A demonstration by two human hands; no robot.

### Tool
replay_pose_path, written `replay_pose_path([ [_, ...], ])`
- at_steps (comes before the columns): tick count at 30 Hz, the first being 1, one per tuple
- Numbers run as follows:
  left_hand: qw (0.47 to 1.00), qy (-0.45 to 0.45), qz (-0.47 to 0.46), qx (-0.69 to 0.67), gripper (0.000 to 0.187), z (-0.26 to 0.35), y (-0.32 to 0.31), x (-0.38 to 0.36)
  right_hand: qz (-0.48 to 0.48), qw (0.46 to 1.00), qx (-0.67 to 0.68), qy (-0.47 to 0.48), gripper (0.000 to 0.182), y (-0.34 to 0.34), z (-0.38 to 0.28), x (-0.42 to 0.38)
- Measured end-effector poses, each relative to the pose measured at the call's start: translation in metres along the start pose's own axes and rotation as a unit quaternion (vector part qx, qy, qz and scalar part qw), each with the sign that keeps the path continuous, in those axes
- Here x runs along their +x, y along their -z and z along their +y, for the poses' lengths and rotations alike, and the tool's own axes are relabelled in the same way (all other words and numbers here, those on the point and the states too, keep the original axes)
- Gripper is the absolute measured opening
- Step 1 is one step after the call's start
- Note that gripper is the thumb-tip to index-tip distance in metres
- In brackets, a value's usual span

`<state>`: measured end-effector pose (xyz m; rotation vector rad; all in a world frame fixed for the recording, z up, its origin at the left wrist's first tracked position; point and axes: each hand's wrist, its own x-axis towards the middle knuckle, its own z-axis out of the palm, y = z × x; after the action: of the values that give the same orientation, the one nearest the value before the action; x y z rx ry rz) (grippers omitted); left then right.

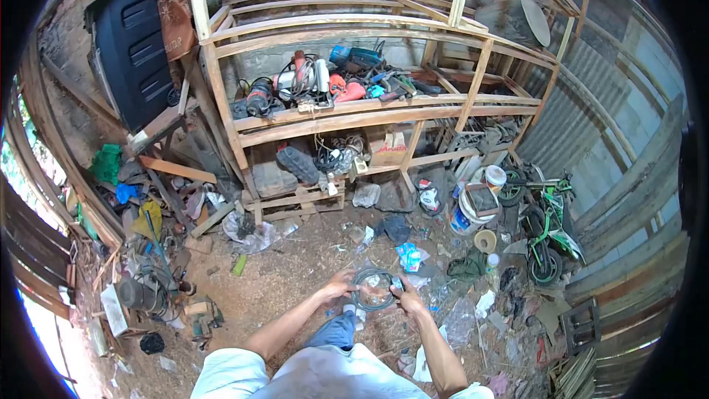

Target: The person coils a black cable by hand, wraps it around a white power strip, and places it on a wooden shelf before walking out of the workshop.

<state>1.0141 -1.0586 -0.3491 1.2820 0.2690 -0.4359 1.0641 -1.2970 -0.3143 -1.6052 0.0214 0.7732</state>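
Observation:
A loop of dark grey-green cable (373,307), wound in several turns, hangs in front of my body between both hands. My left hand (339,285) is closed around its left side. On the right side, my right hand (408,298) grips the turns, with a small grey-white piece (396,282) showing at its fingertips; I cannot make out whether that is a plug. Through the middle of the ring the littered ground is visible.
A wooden shelf frame (354,112) ahead carries power tools, including a red one (347,89). To the right stand a white bucket (473,210) and a small green motorbike (546,233). Plastic scraps and a blue packet (408,257) litter the dirt floor (277,281).

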Motion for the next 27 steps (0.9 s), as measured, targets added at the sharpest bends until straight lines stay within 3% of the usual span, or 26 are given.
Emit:
replay_pose_path([
  [4,1.0,0.003,-0.01,0.013,0.058,0.023,0.025,0.066,0.002,0.998,0.045,-0.046,0.044,0.013,-0.039,0.046],
  [7,1.0,-0.007,0.014,0.016,0.057,0.044,0.026,0.111,-0.014,0.997,-0.001,-0.079,0.044,0.038,-0.075,0.087],
  [8,0.999,-0.015,0.029,0.019,0.057,0.054,0.028,0.125,0.008,0.998,-0.042,-0.052,0.045,0.045,-0.08,0.103],
  [11,0.998,-0.025,0.051,0.012,0.064,0.062,0.042,0.174,0.039,0.996,0.037,-0.073,0.042,0.047,-0.125,0.138],
  [14,0.998,-0.042,0.051,-0.017,0.063,0.07,0.054,0.199,0.01,0.998,0.027,-0.059,0.042,0.059,-0.133,0.18],
  [16,0.996,0.001,0.084,-0.01,0.064,0.09,0.052,0.194,0.005,0.996,0.046,-0.071,0.041,0.058,-0.135,0.196],
  [20,0.992,-0.065,0.103,-0.015,0.049,0.1,0.058,0.194,-0.058,0.993,0.018,-0.096,0.04,0.057,-0.144,0.227],
  [23,0.989,-0.053,0.128,-0.045,0.063,0.068,0.077,0.224,-0.085,0.99,0.016,-0.108,0.038,0.063,-0.139,0.264],
  [27,0.966,-0.028,0.249,-0.058,0.056,0.089,0.063,0.218,-0.116,0.986,-0.038,-0.11,0.037,0.067,-0.146,0.302],
])
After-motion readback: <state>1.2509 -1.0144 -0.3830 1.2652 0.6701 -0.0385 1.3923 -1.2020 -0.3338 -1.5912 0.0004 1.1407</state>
